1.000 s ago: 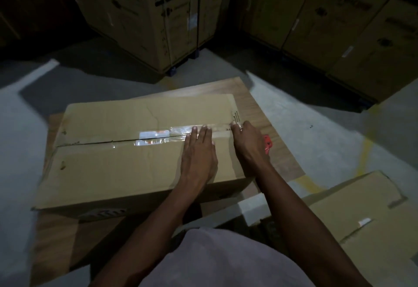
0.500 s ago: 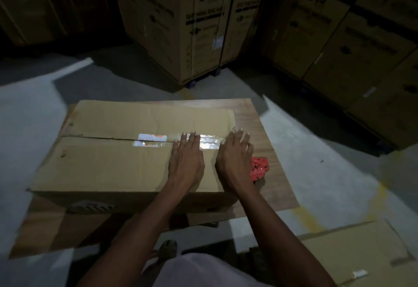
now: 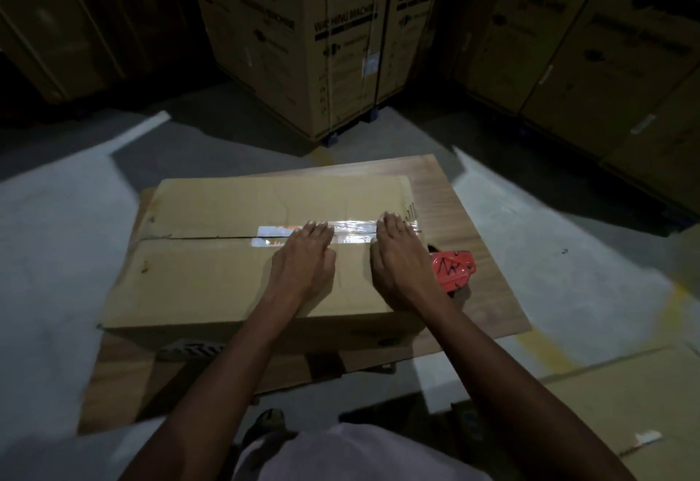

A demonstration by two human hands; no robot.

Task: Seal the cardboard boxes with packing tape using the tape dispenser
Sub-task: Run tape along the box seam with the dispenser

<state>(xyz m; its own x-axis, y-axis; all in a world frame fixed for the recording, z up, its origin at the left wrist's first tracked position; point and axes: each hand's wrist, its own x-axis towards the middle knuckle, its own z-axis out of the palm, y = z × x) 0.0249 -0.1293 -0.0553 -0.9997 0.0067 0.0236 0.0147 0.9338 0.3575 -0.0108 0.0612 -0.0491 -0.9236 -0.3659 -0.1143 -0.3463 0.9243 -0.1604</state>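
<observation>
A flat brown cardboard box [image 3: 212,276] lies on a wooden board [image 3: 469,211] on the floor. A strip of clear packing tape [image 3: 352,232] runs along the right half of its centre seam; the left half of the seam shows as a bare dark slit. My left hand [image 3: 305,264] lies flat on the box with straight fingers pressing on the tape. My right hand [image 3: 401,260] presses flat on the tape near the box's right end. A red tape dispenser [image 3: 452,266] sits on the board just right of my right hand, partly hidden by it.
Tall cartons printed LG [image 3: 325,37] stand close behind the board, with more stacked cartons at right [image 3: 606,56] and left. Another flat cardboard box [image 3: 621,412] lies at bottom right. Grey concrete floor [image 3: 57,253] surrounds the board.
My right hand went from pinching the tape end at the box's right edge to lying flat on the tape. Both hands now press side by side. The view shifted, so the box sits lower in frame.
</observation>
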